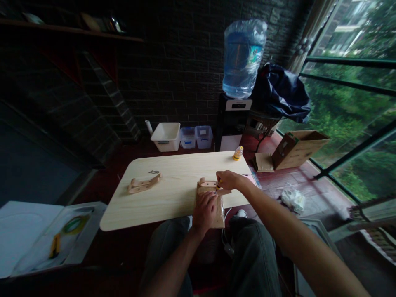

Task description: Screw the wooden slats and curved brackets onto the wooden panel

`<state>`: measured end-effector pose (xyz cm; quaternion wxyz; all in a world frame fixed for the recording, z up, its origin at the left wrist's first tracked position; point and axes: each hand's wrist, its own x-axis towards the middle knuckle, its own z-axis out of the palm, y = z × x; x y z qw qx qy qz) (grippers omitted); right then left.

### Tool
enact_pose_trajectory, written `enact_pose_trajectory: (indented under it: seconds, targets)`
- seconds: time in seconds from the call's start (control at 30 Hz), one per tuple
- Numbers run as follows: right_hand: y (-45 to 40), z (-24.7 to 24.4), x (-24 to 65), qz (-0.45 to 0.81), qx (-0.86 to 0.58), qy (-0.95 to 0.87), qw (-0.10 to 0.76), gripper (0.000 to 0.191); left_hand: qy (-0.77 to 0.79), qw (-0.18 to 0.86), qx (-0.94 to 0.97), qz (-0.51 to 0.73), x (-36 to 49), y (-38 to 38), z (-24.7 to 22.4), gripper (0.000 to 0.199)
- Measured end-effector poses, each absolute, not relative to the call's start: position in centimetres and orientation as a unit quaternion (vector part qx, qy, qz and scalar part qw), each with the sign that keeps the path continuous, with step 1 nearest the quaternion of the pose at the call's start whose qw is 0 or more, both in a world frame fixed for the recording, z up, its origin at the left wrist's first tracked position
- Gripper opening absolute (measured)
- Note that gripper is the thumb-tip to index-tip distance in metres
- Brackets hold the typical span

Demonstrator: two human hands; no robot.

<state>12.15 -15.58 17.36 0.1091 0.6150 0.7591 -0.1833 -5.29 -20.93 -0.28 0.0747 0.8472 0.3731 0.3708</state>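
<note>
Wooden piece [208, 183], on cardboard [218, 222] at the near side of the table [176, 167], probably bedded there to spare the top; left hand [204, 206] laid over it, likely as a steady, though whether clasping or merely pressing cannot be told; right hand [227, 180] closed round a small tool [219, 185], handle mostly covered by fingers, tip perhaps against the wood; second wooden piece [144, 184], well apart, presumably for elbow room; dark bits [154, 172] beyond it, too small to identify.
</note>
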Motion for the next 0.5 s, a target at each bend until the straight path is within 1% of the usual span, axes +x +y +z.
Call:
enact_pose_trajectory:
  seconds: [0.07,0.1,0.23,0.33,0.43,0.5]
  targets:
    - [-15.6,17.4,12.2,-0.159,0.619,0.76,0.115,0.028,0.375,0.074,0.848,0.369,-5.3,-20.9,-0.4,0.049]
    - [-15.7,17.3,12.2,-0.151,0.623,0.759,0.117,0.03,0.376,0.073,0.847,0.369,-5.3,-20.9,-0.4,0.049]
    - [-15.9,16.9,11.8,-0.128,0.645,0.744,0.116,0.043,0.378,0.072,0.847,0.368,-5.3,-21.1,0.0,0.046]
    - [-16.3,16.9,11.6,-0.126,0.66,0.731,0.123,0.049,0.379,0.074,0.848,0.364,-5.2,-21.2,0.3,0.046]
    - [-16.8,17.2,11.7,-0.151,0.641,0.743,0.119,0.05,0.375,0.075,0.848,0.367,-5.1,-21.1,0.2,0.047]
    - [-17.2,17.5,11.7,-0.159,0.614,0.766,0.107,0.046,0.371,0.074,0.848,0.371,-5.1,-21.1,0.0,0.047]
